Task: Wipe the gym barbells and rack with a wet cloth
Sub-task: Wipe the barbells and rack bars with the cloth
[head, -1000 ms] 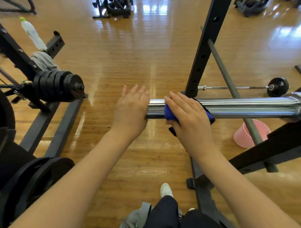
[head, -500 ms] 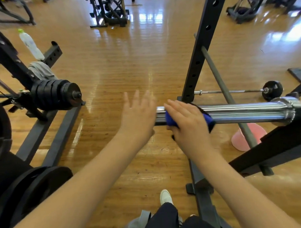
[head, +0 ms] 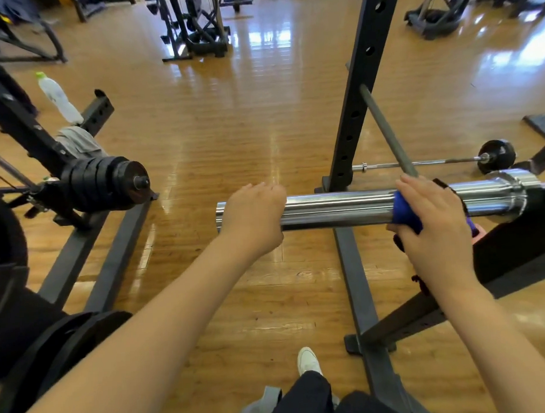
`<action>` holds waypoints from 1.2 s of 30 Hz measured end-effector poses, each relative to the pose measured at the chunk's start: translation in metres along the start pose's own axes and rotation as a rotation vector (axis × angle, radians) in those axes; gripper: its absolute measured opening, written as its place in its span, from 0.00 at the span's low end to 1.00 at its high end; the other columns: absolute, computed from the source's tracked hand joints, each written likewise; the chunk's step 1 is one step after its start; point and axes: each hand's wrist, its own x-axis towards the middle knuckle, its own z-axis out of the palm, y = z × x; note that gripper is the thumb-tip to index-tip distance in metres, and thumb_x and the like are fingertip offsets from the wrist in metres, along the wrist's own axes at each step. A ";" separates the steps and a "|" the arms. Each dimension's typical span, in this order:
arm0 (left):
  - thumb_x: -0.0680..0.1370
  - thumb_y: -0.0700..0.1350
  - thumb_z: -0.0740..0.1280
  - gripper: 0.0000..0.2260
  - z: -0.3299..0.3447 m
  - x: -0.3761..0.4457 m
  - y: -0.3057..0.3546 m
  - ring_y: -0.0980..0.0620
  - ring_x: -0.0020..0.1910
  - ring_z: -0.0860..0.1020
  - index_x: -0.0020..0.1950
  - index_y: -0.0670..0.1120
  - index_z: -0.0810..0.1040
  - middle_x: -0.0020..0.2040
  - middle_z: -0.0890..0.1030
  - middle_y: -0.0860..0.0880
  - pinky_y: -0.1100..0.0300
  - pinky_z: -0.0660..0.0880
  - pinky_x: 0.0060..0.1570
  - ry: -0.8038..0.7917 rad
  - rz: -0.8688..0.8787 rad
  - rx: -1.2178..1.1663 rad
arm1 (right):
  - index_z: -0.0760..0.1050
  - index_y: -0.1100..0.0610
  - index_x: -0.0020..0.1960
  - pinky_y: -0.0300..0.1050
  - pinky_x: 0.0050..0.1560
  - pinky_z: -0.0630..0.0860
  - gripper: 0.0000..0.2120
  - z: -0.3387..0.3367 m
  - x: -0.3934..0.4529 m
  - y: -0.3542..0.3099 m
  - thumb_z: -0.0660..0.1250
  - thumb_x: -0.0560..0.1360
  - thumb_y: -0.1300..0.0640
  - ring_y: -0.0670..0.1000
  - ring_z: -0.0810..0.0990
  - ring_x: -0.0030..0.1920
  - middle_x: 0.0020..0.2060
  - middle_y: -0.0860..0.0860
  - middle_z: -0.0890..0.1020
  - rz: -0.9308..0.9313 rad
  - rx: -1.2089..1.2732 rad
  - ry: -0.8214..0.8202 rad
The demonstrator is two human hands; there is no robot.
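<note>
A chrome barbell sleeve (head: 339, 208) runs across the middle of the view, resting on the black rack (head: 358, 89) at the right. My left hand (head: 254, 216) grips the sleeve near its free left end, fingers curled over the top. My right hand (head: 435, 222) presses a blue cloth (head: 402, 212) around the sleeve, close to the collar (head: 508, 195) on the right. The cloth shows only at the hand's left edge and a dark corner beyond the fingers.
A second barbell with several black plates (head: 103, 183) sticks out at the left, a grey towel (head: 77, 142) and a white bottle (head: 59, 98) behind it. A small barbell (head: 430, 162) lies on the wooden floor. Black plates (head: 69, 343) lean at lower left. My shoe (head: 307, 361) stands below.
My right hand slid the blue cloth rightward along the sleeve toward the collar. My left hand, flat at the sleeve's end before, now curls over the sleeve.
</note>
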 end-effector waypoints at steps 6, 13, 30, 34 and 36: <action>0.68 0.52 0.72 0.22 -0.010 0.006 -0.003 0.49 0.49 0.78 0.60 0.53 0.72 0.51 0.79 0.54 0.59 0.68 0.39 -0.128 -0.004 -0.041 | 0.77 0.61 0.62 0.49 0.65 0.64 0.30 0.048 0.009 -0.089 0.77 0.60 0.69 0.57 0.78 0.60 0.58 0.56 0.80 -0.270 0.058 -0.021; 0.68 0.56 0.75 0.39 -0.014 -0.011 -0.018 0.51 0.67 0.68 0.73 0.46 0.61 0.68 0.71 0.50 0.56 0.61 0.68 -0.058 0.097 -0.028 | 0.74 0.60 0.65 0.51 0.65 0.65 0.33 0.028 0.008 -0.055 0.79 0.61 0.65 0.57 0.76 0.62 0.61 0.56 0.78 -0.249 0.010 -0.044; 0.56 0.43 0.80 0.36 0.013 -0.016 -0.024 0.41 0.60 0.77 0.62 0.37 0.76 0.60 0.79 0.39 0.44 0.71 0.60 0.206 0.117 -0.011 | 0.74 0.58 0.65 0.52 0.67 0.62 0.32 0.023 0.008 -0.046 0.78 0.63 0.61 0.56 0.74 0.64 0.62 0.54 0.78 -0.196 0.049 -0.070; 0.55 0.44 0.81 0.36 0.014 -0.015 -0.024 0.41 0.59 0.78 0.61 0.37 0.77 0.60 0.79 0.40 0.44 0.71 0.59 0.202 0.111 -0.010 | 0.72 0.58 0.67 0.55 0.69 0.62 0.33 -0.016 0.007 0.014 0.77 0.64 0.64 0.53 0.70 0.67 0.64 0.53 0.75 -0.038 0.081 -0.081; 0.55 0.44 0.81 0.36 0.014 -0.015 -0.023 0.41 0.59 0.78 0.61 0.38 0.77 0.60 0.79 0.40 0.43 0.71 0.60 0.189 0.101 0.005 | 0.72 0.57 0.67 0.56 0.70 0.61 0.31 -0.032 0.009 0.032 0.75 0.66 0.65 0.51 0.67 0.68 0.65 0.49 0.73 0.006 0.129 -0.094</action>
